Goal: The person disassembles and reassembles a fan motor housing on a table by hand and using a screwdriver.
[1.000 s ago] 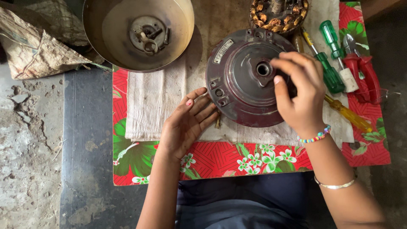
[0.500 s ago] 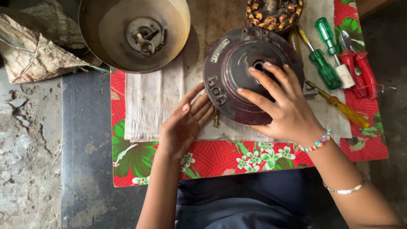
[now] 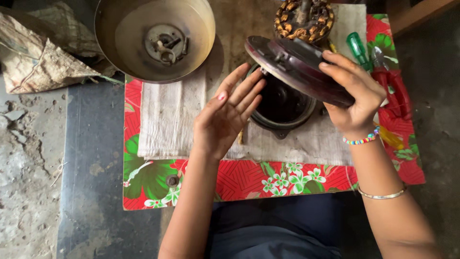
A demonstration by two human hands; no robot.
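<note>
My right hand [image 3: 352, 93] grips the edge of a round dark maroon motor cover [image 3: 292, 67] and holds it tilted up off a dark round housing base [image 3: 282, 103] that lies on the white cloth [image 3: 167, 115]. My left hand [image 3: 227, 112] hovers flat and open just left of the base, fingers spread, touching nothing that I can see. Behind the lifted cover stands a copper-wound stator [image 3: 303, 19].
A large beige metal bowl-shaped cover [image 3: 153, 36] with parts inside sits at the back left. Green-handled screwdrivers [image 3: 357, 48] and red-handled pliers [image 3: 395, 88] lie at the right. A red floral mat [image 3: 268, 180] covers the low dark table. A crumpled sack [image 3: 36, 60] lies at far left.
My right hand has lifted and tilted the maroon cover off its base, exposing the dark housing. My left hand has come off the cover's side and opened flat.
</note>
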